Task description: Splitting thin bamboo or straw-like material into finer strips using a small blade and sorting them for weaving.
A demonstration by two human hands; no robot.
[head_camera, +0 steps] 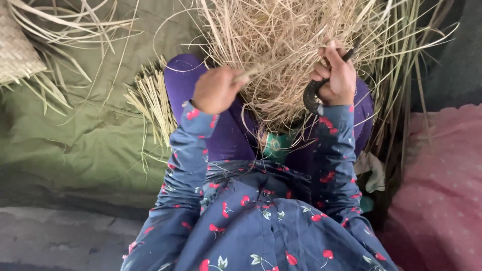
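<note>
1. My left hand (217, 90) is clenched on a twisted strand (249, 74) of dry grass; the strand runs rightward from the fist into the pile.
2. The dry grass bundle (281, 45) sits just above and between both hands, over my lap. I judge it light, springy, brittle; best gripped at the bunched stems.
3. My right hand (335, 75) grasps a dark curved sickle (312, 95), blade curling below the wrist.
</note>
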